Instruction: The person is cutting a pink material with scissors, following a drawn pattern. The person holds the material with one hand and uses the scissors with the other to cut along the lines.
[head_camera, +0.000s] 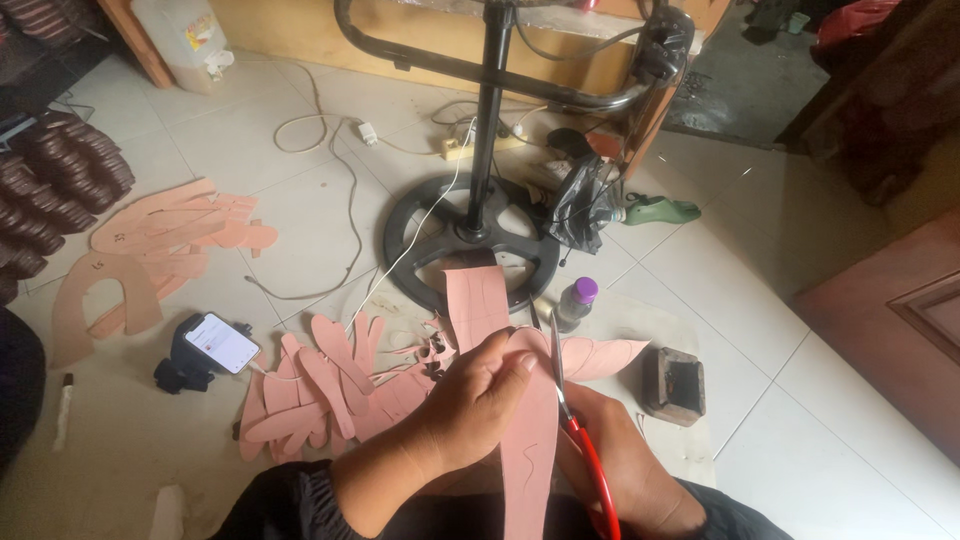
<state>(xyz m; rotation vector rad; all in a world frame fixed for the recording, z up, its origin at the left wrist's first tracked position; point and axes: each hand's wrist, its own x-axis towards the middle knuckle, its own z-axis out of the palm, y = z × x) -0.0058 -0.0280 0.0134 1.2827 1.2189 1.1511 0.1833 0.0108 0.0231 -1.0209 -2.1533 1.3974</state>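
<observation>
The left hand (480, 400) was closed on a long pink sheet (530, 430), thumb and fingers pinching its upper edge, and held it up over the person's lap. Just beside it the right hand (625, 465) was clamped around the red handles of a pair of scissors (578, 430), whose metal blades pointed up along the right edge of the sheet; I could not quite tell whether the blades were biting into the material or only lying against it. Behind the left hand another strip of the same pink stuff (476, 300) stood upright, and a pale pink leaf-shaped offcut (600, 355) lay on the floor to the right. Left of the hands a heap of cut pink pieces (320, 390) was spread over the tiled floor (780, 400), with a phone (222, 343), its screen lit, resting on a dark object near the heap. Farther left lay larger curved pink patterns (150, 250). Ahead of the person stood the round black base of a stand (470, 245), with white cables (340, 180) trailing past it. A small bottle with a purple cap (576, 303) stood near the base, and a dark wooden block (673, 383) sat to the right of the scissors.
</observation>
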